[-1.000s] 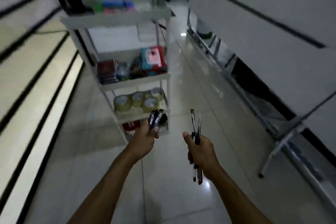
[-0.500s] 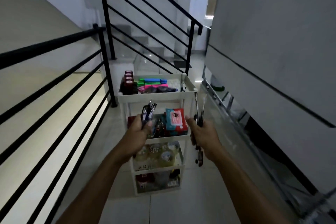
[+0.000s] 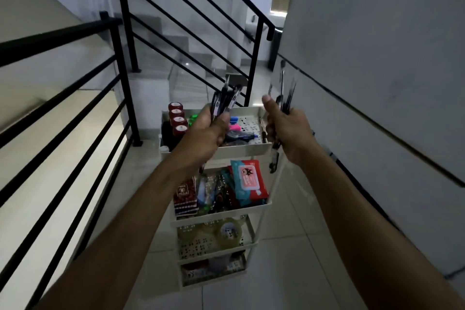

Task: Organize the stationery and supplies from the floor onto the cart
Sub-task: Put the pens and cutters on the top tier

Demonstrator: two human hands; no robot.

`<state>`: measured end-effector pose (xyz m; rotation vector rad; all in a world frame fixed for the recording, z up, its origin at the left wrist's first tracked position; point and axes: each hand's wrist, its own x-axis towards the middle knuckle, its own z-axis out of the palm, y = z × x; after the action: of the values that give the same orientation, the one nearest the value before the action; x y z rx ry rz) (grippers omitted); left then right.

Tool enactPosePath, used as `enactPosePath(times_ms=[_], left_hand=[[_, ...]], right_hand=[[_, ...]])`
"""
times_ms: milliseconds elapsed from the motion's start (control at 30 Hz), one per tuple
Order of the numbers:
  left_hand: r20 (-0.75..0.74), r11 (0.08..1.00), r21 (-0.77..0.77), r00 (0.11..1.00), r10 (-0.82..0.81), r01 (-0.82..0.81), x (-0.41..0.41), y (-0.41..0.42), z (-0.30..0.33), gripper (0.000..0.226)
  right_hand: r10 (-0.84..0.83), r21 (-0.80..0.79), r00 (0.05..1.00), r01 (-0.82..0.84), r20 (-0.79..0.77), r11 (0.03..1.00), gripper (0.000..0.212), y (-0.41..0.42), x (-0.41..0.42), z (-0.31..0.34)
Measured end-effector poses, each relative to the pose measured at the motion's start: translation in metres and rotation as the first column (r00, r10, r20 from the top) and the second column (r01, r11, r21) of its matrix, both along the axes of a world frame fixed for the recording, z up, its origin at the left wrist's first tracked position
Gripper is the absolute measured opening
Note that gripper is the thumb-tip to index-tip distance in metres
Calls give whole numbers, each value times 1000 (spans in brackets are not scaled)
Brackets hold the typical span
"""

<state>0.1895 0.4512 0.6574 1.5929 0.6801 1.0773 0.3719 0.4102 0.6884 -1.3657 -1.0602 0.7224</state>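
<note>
Both forearms bare, hands (image 3: 208,133) apparently ungloved, no sleeves visible.

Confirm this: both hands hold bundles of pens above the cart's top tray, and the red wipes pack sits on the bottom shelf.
Not quite. The head view shows the red wipes pack on the second shelf of the cart, just under the top tray. The left hand and right hand do hold pens.

White tiered cart (image 3: 254,148) on tiled floor (image 3: 276,272), shelves stocked with tape rolls (image 3: 227,230), packets (image 3: 247,178)
</note>
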Motion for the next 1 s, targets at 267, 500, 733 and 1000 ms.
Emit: enactPosePath(times_ms=[267, 500, 733, 1000], left_hand=[[89, 982, 96, 984, 156, -164, 42, 26, 26, 50], [112, 937, 158, 948, 297, -313, 76, 59, 25, 26], [-144, 936, 118, 928, 345, -330, 92, 71, -20, 33], [-295, 883, 126, 833, 468, -451, 100, 83, -12, 51]], right_hand=[[-31, 175, 999, 34, -20, 984, 35, 20, 10, 31], [3, 185, 997, -18, 78, 983, 35, 63, 15, 10], [39, 33, 986, -45, 163, 998, 37, 91, 36, -37], [92, -55, 981, -84, 171, 995, 41, 102, 45, -49]])
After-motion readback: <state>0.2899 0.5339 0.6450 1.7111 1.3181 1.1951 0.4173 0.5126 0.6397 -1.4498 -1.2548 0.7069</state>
